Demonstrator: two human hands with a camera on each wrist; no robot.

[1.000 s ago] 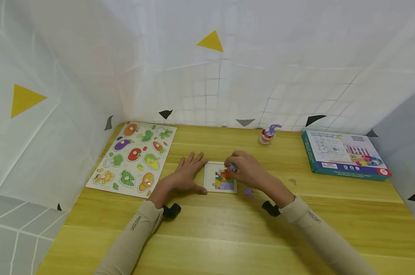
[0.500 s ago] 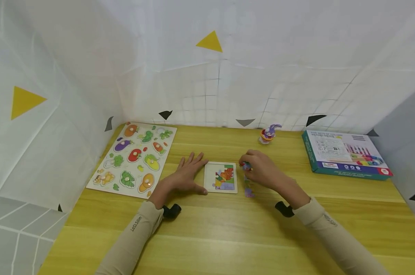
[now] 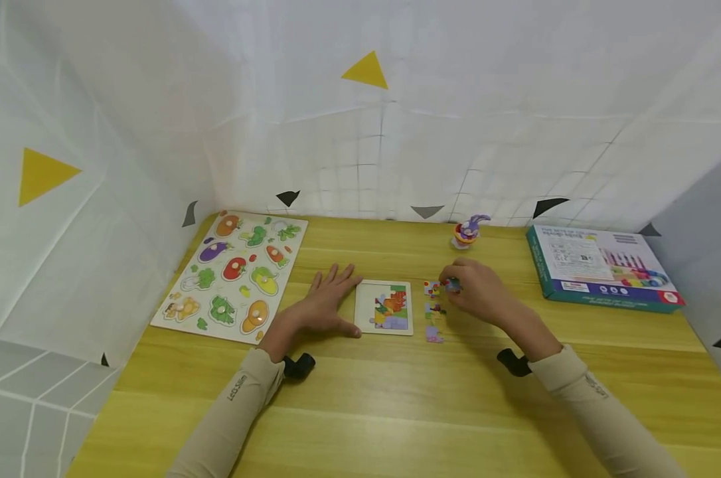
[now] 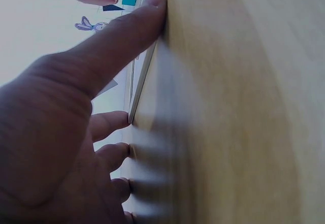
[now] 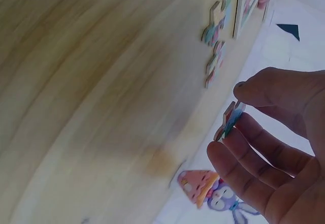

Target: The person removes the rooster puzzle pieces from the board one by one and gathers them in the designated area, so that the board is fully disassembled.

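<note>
My right hand (image 3: 477,291) pinches a small jigsaw puzzle piece (image 5: 232,119) between thumb and fingers, raised over the table in the right wrist view. Just left of it in the head view, several loose puzzle pieces (image 3: 435,318) lie in a column on the wood. Beside them is a square puzzle tray (image 3: 365,305), its right part filled with joined pieces in orange, green and purple. My left hand (image 3: 321,305) rests spread at the tray's left side, its thumb (image 4: 122,38) and index finger right at the tray's edge in the left wrist view.
A vegetable peg board (image 3: 235,269) lies on the left of the wooden table (image 3: 360,398). Toward the back stands a purple rabbit figurine (image 3: 467,231). A teal-edged craft box (image 3: 602,269) lies at the right. White curtain-like sheets (image 3: 486,133) close off the back and sides.
My right hand has moved right from the tray, past the loose pieces, still pinching its puzzle piece. The joined pieces and loose column are uncovered. My left hand has stayed put.
</note>
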